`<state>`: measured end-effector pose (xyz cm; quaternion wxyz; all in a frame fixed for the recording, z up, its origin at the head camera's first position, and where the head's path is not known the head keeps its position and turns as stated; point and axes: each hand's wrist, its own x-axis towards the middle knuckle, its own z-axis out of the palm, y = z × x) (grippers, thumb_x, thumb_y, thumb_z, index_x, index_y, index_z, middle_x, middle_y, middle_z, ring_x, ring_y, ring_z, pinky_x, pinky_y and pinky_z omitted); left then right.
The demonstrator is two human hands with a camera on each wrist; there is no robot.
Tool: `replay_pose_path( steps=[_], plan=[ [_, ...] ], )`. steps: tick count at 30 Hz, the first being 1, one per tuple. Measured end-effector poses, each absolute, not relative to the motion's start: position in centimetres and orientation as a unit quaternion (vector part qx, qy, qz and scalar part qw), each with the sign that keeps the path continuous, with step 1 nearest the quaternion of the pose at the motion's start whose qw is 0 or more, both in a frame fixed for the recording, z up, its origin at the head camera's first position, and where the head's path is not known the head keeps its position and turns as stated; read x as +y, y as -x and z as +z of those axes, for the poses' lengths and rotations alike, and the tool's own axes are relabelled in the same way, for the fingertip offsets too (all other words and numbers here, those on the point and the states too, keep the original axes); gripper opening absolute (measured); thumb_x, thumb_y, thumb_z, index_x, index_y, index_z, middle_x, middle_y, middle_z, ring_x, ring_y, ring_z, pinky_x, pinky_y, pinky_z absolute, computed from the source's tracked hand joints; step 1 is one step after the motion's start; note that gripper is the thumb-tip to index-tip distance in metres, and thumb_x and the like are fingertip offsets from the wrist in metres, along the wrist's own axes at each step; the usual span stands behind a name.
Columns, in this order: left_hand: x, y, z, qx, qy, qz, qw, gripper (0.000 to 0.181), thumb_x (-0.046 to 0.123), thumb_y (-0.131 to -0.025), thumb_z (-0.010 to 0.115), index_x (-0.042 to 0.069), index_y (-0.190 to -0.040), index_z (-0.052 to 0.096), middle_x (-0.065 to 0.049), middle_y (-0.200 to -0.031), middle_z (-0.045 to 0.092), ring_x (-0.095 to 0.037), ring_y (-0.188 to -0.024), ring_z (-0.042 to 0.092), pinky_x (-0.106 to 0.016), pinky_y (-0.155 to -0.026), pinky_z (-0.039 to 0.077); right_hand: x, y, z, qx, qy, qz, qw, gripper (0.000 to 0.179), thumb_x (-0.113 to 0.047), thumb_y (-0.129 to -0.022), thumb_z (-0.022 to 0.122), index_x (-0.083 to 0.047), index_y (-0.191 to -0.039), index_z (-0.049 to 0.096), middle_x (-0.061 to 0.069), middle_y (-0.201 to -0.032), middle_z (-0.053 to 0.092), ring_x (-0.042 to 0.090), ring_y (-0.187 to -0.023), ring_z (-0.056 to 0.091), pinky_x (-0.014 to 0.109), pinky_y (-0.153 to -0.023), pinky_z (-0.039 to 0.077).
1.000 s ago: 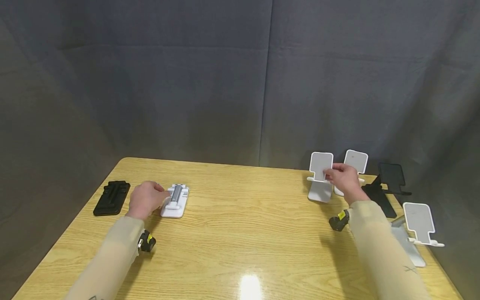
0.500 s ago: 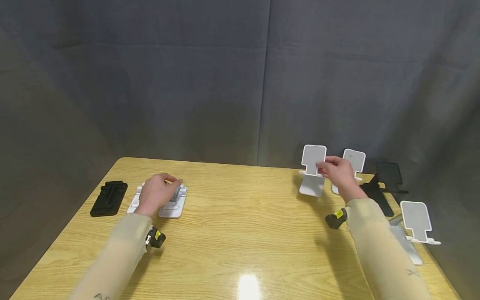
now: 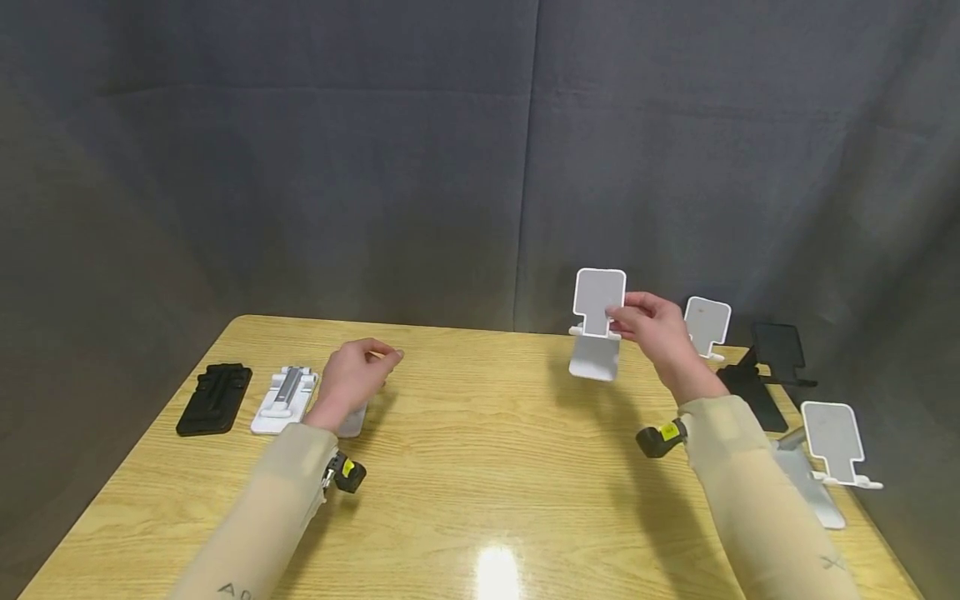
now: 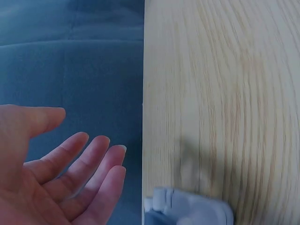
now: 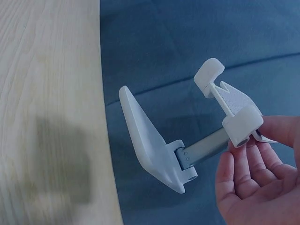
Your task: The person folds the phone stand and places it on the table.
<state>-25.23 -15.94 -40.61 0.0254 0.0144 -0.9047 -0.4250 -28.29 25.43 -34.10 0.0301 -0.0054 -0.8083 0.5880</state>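
Observation:
My right hand (image 3: 660, 337) pinches a white phone stand (image 3: 600, 302) by the side of its grey-padded plate, thumb in front and fingers behind. The stand is unfolded and held up off the table; in the right wrist view its metal arm (image 5: 204, 147) joins the plate to the base (image 5: 147, 145). My left hand (image 3: 352, 379) hovers with loosely bent fingers and holds nothing. Below it lies a folded white phone stand (image 3: 351, 423), mostly hidden by the hand. A second folded white stand (image 3: 285, 400) and a folded black one (image 3: 215, 398) lie to its left.
At the right side of the wooden table (image 3: 480, 450) stand unfolded phone stands: a white one (image 3: 707, 325) at the back, a black one (image 3: 778, 350), and a white one (image 3: 832, 442) nearer. A dark grey curtain (image 3: 375, 167) hangs behind the table.
My right hand has lifted the unfolded white stand and brought it left, away from the back row. My left hand has moved right across the folded white stands.

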Motion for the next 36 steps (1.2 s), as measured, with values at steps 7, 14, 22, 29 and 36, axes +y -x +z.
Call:
replay_pose_path(
  steps=[7,14,22,29,36],
  plan=[
    [-14.2,24.8,-41.0,-0.891,0.002,-0.453,0.025,0.037,0.037,-0.101,0.063,0.006,-0.12,0.071,-0.014,-0.097,0.073,-0.03,-0.084,0.07,-0.033,-0.061,0.049,23.9,27.1,-32.9,-0.808,-0.016,0.588,0.029,0.044,-0.02,-0.101,0.065,0.008,-0.133,0.053,0.01,-0.11,0.067,0.011,-0.088,0.067,0.023,-0.085,0.055],
    [-12.4,24.3,-41.4,-0.868,0.02,-0.497,0.0,0.036,0.035,-0.101,0.064,0.006,-0.12,0.07,-0.012,-0.101,0.073,-0.032,-0.088,0.072,-0.036,-0.072,0.056,22.3,25.9,-31.8,-0.802,-0.05,0.595,0.025,0.041,-0.018,-0.101,0.067,0.008,-0.13,0.056,0.008,-0.106,0.069,0.015,-0.089,0.067,0.025,-0.085,0.056],
    [-9.9,23.5,-41.2,-0.825,0.057,-0.56,-0.042,0.038,0.034,-0.103,0.062,0.003,-0.125,0.067,-0.016,-0.106,0.072,-0.038,-0.094,0.07,-0.048,-0.087,0.057,20.6,24.6,-30.4,-0.784,-0.091,0.613,0.022,0.037,-0.013,-0.099,0.068,0.009,-0.127,0.057,0.004,-0.098,0.07,0.016,-0.086,0.067,0.028,-0.084,0.057],
    [-7.6,22.8,-41.1,-0.8,0.086,-0.591,-0.06,0.043,0.036,-0.104,0.059,0.0,-0.126,0.065,-0.014,-0.106,0.071,-0.038,-0.1,0.069,-0.049,-0.09,0.056,19.5,23.8,-30.1,-0.773,-0.114,0.624,0.025,0.032,-0.01,-0.098,0.069,0.008,-0.123,0.059,0.003,-0.094,0.071,0.015,-0.081,0.067,0.028,-0.081,0.057],
    [-5.5,22.3,-41.2,-0.757,0.126,-0.633,-0.097,0.055,0.044,-0.108,0.047,-0.006,-0.126,0.064,-0.02,-0.108,0.07,-0.042,-0.1,0.068,-0.049,-0.092,0.056,18.5,23.1,-30.1,-0.756,-0.135,0.641,0.021,0.029,-0.008,-0.097,0.069,0.007,-0.12,0.06,0.002,-0.091,0.073,0.015,-0.078,0.067,0.029,-0.081,0.058]
  ],
)
